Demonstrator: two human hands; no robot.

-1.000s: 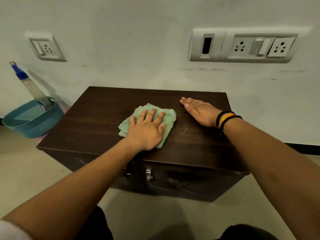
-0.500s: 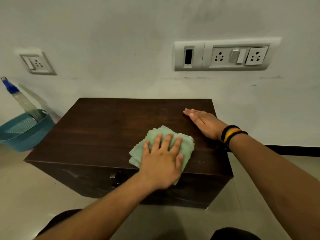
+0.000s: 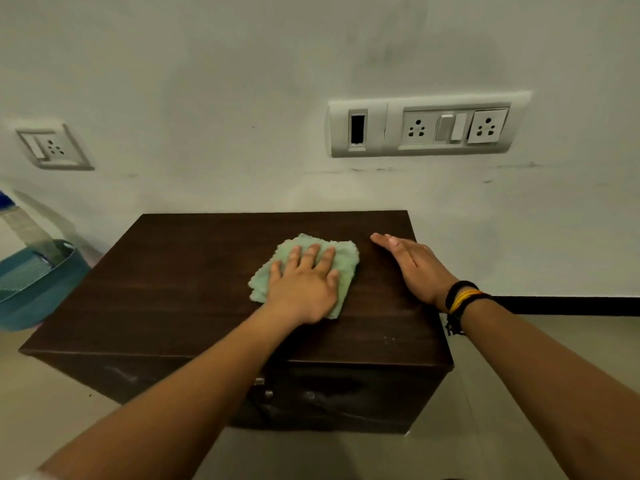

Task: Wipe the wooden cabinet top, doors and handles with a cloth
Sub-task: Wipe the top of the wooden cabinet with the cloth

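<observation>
A low dark wooden cabinet [image 3: 166, 292] stands against the white wall. A folded light green cloth [image 3: 346, 258] lies on its top, right of the middle. My left hand [image 3: 304, 285] presses flat on the cloth with fingers spread. My right hand [image 3: 412, 265] rests flat on the bare top just right of the cloth, fingers together, holding nothing; bands circle its wrist. Below the front edge, the cabinet doors [image 3: 346, 393] show small metal handles [image 3: 265, 393], partly hidden by my left forearm.
A blue plastic basket [image 3: 38, 292] with a spray bottle [image 3: 24, 226] in it sits on the floor at the cabinet's left. Socket plates [image 3: 422, 128] are on the wall above. Tiled floor lies in front and to the right.
My left hand has slid the cloth away from the front edge, back toward the wall. The right hand stays planted on the top. The view has shifted slightly.
</observation>
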